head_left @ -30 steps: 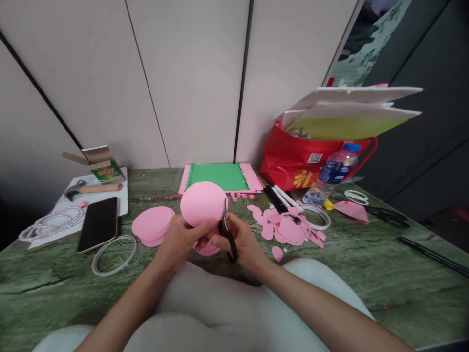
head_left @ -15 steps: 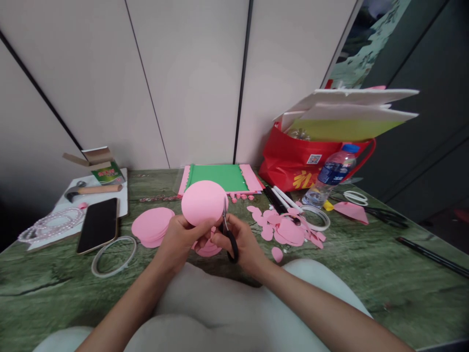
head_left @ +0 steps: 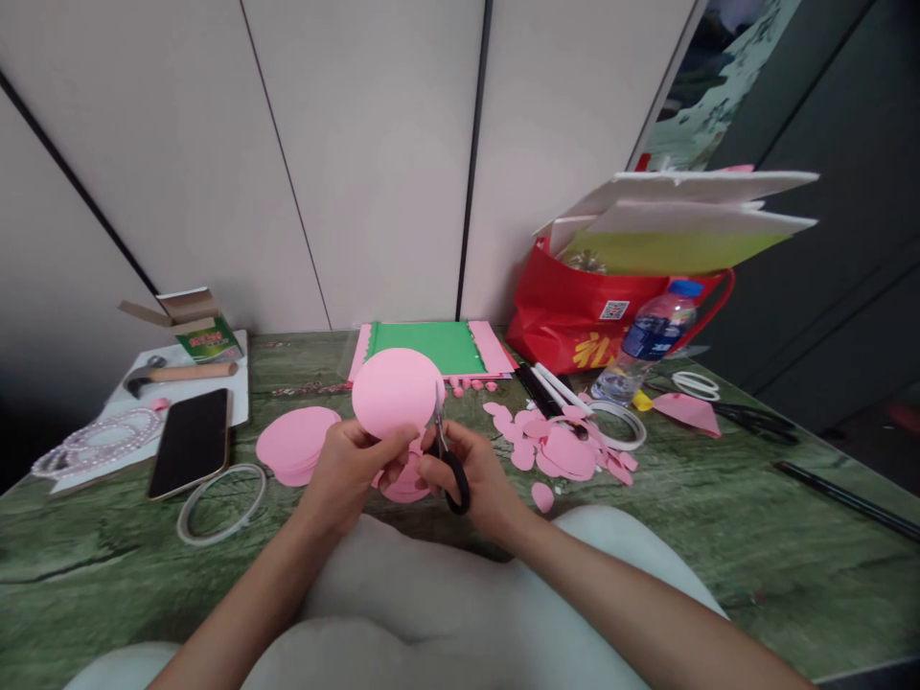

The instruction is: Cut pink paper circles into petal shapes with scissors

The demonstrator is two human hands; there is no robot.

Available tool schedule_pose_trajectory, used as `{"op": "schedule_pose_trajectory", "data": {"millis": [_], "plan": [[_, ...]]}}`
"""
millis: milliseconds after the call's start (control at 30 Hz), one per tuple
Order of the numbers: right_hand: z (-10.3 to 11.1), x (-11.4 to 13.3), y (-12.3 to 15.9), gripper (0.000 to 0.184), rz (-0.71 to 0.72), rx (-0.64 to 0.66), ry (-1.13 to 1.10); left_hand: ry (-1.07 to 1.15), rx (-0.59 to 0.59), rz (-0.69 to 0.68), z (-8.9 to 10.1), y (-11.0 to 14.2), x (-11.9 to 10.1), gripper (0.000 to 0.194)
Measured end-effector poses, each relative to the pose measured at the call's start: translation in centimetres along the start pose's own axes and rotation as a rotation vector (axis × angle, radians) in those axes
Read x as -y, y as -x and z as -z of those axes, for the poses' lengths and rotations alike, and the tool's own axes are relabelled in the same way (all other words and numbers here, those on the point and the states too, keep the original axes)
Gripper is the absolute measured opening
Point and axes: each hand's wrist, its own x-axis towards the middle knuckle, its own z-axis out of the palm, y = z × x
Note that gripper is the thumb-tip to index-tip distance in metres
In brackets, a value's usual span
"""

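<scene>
My left hand [head_left: 359, 462] pinches the lower edge of a round pink paper disc [head_left: 398, 393], held up above the table. Closed around the black handles of a pair of scissors [head_left: 455, 479] is my right hand [head_left: 480, 476]; the blades point upward at the disc's right edge. Whether the blades bite into the paper is hard to make out. Below both hands lie more pink paper discs [head_left: 406, 487], partly hidden by the fingers. A stack of pink discs [head_left: 296, 443] rests left of my left hand, and pink paper scraps [head_left: 564, 450] are spread to the right.
A phone [head_left: 191, 443], tape roll [head_left: 221, 505], bead strings [head_left: 101, 443] and hammer [head_left: 179, 374] lie left. Green paper [head_left: 424, 347] lies behind my hands. At right stand a red bag [head_left: 561, 316] and water bottle [head_left: 647, 345], near another tape roll [head_left: 618, 426] and black scissors [head_left: 754, 420].
The disc has shifted slightly left and up in my left hand, relative to the scissors. Both hands otherwise keep nearly the same place, and the whole view has drifted a little.
</scene>
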Motion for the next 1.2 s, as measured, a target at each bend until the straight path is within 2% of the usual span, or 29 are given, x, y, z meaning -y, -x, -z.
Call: {"op": "schedule_pose_trajectory", "data": {"millis": [233,433,667,1200], "plan": [[-0.15,-0.25,0.06,0.031,-0.011,0.032,-0.023,0.08,0.105,0.016,0.01,0.03,-0.18,0.026],[-0.19,-0.45,-0.08,0.032,-0.009,0.059,-0.004,0.047,-0.015,0.022,-0.06,-0.06,-0.14,0.03],[-0.17,0.19,-0.15,0.037,0.018,0.006,-0.013,-0.045,-0.013,0.049,-0.21,-0.06,-0.26,0.028],[-0.11,0.08,-0.06,0.037,0.004,0.0,-0.041,-0.008,-0.027,0.022,-0.27,-0.07,-0.42,0.029]]}}
